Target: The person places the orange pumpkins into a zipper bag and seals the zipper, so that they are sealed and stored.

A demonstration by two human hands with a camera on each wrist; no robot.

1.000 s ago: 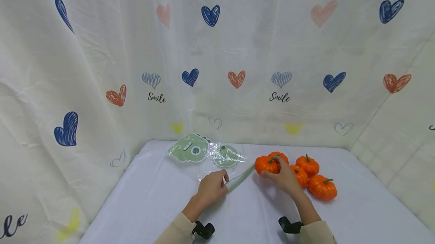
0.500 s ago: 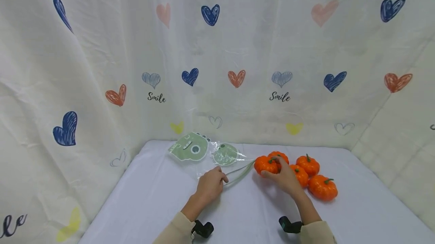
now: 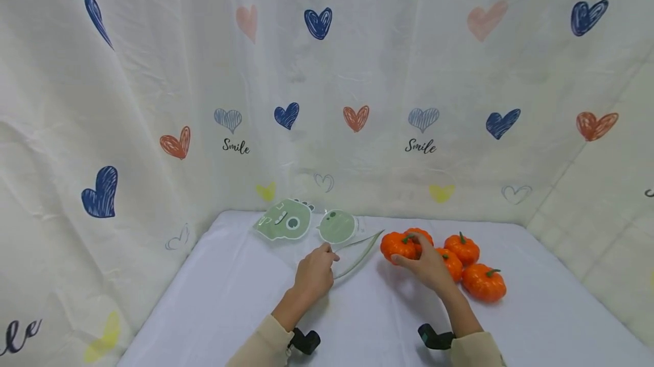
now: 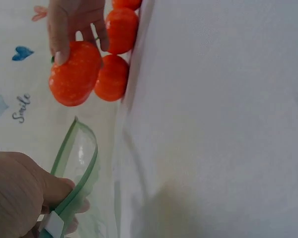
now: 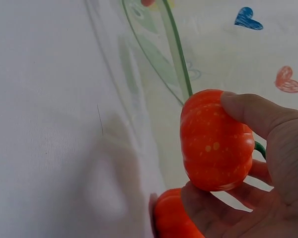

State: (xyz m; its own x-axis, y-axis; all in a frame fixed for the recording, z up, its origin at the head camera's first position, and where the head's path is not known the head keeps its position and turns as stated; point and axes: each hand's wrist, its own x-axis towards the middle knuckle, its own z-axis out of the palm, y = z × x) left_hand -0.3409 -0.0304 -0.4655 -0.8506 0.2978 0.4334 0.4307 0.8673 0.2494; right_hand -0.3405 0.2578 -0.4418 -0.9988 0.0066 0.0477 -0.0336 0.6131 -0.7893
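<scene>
A clear zip bag (image 3: 327,230) with green cartoon prints and a green zip rim (image 3: 360,252) lies on the white table. My left hand (image 3: 315,271) pinches the bag's rim (image 4: 74,171) and lifts its mouth open. My right hand (image 3: 428,265) grips a small orange pumpkin (image 3: 397,245) just right of the bag's mouth, thumb and fingers round the pumpkin (image 5: 214,141). The same pumpkin (image 4: 75,73) shows above the bag's rim in the left wrist view.
Several more small orange pumpkins (image 3: 482,282) lie bunched on the table (image 3: 230,299) behind and right of my right hand. A heart-printed cloth backdrop (image 3: 327,100) closes in the table at the back and both sides.
My left hand has raised the bag's rim, so the mouth now gapes wider. The pumpkin in my right hand has shifted slightly left toward it.
</scene>
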